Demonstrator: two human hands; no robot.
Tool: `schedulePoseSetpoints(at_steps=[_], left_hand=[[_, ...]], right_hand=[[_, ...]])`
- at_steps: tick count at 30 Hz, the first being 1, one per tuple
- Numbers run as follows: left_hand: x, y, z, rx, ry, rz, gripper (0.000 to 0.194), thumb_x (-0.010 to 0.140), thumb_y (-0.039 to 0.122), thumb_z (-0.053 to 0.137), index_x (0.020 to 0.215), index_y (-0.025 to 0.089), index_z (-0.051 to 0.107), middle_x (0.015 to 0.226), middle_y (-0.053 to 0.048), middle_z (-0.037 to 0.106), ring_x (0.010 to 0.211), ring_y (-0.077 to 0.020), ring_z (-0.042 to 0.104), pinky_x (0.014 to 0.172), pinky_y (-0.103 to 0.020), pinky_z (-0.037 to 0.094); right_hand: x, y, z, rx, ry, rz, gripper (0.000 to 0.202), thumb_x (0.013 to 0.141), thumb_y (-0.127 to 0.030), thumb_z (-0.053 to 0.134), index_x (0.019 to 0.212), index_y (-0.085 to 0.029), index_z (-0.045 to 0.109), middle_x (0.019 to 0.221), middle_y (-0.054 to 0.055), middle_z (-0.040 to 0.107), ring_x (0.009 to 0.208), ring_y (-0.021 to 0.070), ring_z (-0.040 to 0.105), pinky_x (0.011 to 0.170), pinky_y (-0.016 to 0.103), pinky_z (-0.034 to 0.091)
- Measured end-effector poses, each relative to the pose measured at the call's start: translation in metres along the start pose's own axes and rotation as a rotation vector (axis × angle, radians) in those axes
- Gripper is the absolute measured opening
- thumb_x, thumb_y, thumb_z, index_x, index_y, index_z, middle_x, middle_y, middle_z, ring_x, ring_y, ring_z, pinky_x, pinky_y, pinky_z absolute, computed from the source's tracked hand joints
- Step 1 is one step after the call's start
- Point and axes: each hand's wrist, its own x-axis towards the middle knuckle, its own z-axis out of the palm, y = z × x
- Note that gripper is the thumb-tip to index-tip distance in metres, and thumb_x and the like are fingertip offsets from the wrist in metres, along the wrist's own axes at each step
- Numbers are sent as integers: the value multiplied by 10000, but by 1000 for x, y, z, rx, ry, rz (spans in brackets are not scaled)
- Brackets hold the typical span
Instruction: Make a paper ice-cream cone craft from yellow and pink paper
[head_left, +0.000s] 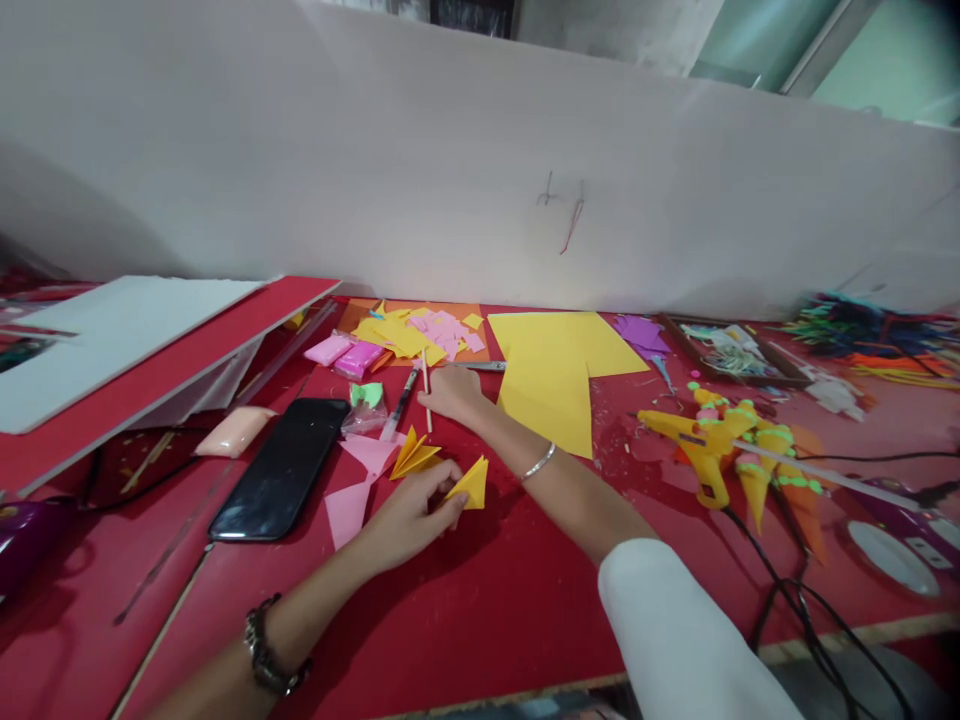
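My left hand (pixel 416 518) is closed, pinching a small folded yellow paper piece (pixel 474 484) between thumb and fingers. Just behind its knuckles lies another folded yellow paper piece (pixel 412 457) with fanned points. Farther forward, my right hand (pixel 454 392) has its fingertips closed around a thin pale stick (pixel 428 412). A metal blade or strip (pixel 484 366) shows beside that hand; its other end is hidden. To the left of the stick is a pen (pixel 405 392). Pink paper pieces (pixel 347 513) lie behind my left wrist.
A black phone (pixel 281 470) lies at left, near a raised red-and-white board (pixel 180 350). Yellow sheets (pixel 551 380) and a pile of paper scraps (pixel 442 332) are at the back. A yellow glue gun (pixel 694 440), paper cones (pixel 757 480) and cables (pixel 795 590) occupy the right.
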Motion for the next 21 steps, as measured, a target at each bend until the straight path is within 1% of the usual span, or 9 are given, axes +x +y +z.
schedulePoseSetpoints(at_steps=[2, 5, 9, 12, 14, 16, 18, 21], left_hand=[[0, -1, 0, -8, -1, -3, 166, 840, 327, 371, 751, 186, 381, 594, 48, 495, 508, -83, 461, 507, -195, 367], [0, -1, 0, 4, -4, 8, 170, 836, 332, 378, 752, 185, 391, 597, 46, 493, 513, -83, 461, 510, -193, 365], [0, 1, -1, 8, -5, -4, 176, 834, 337, 379, 751, 183, 395, 603, 41, 494, 513, -83, 461, 505, -190, 362], [0, 1, -1, 21, -10, -3, 171, 834, 328, 377, 751, 181, 399, 609, 38, 495, 518, -86, 469, 507, -191, 363], [0, 1, -1, 52, -7, 6, 171, 833, 321, 376, 748, 178, 414, 619, 31, 495, 528, -91, 475, 507, -195, 361], [0, 0, -1, 96, 4, 17, 173, 832, 313, 375, 744, 174, 429, 625, 25, 494, 539, -96, 476, 510, -200, 358], [1, 0, -1, 133, 15, 28, 174, 833, 304, 374, 735, 173, 433, 622, 23, 491, 548, -100, 473, 518, -205, 357], [1, 0, 0, 143, 15, 42, 178, 837, 304, 371, 729, 173, 427, 627, 25, 490, 553, -100, 474, 528, -209, 355]], right_hand=[[7, -4, -1, -30, -67, 39, 279, 822, -334, 481, 1023, -150, 536, 1041, 78, 554, 901, 184, 547, 741, 356, 461], [11, -5, -6, -70, -130, 64, 300, 836, -299, 468, 1104, -166, 483, 1108, 67, 514, 932, 167, 537, 778, 373, 462], [2, -1, -21, -114, -122, 85, 279, 825, -296, 484, 1048, -132, 521, 1033, 76, 558, 894, 175, 557, 739, 359, 471], [-12, 5, -40, -144, -62, 89, 218, 800, -212, 483, 956, -101, 586, 931, 137, 614, 873, 230, 584, 679, 325, 462], [-22, 10, -52, -164, -29, 89, 218, 796, -181, 450, 937, -112, 602, 913, 153, 626, 852, 244, 596, 646, 312, 451], [-31, 13, -62, -180, -12, 80, 223, 799, -197, 435, 922, -137, 611, 896, 137, 638, 828, 241, 603, 627, 305, 443], [-39, 14, -66, -191, -11, 68, 217, 798, -232, 443, 896, -154, 620, 869, 117, 648, 799, 232, 609, 616, 297, 437], [-42, 12, -67, -201, -24, 58, 212, 794, -261, 460, 852, -153, 632, 836, 111, 655, 771, 224, 615, 605, 285, 434]])
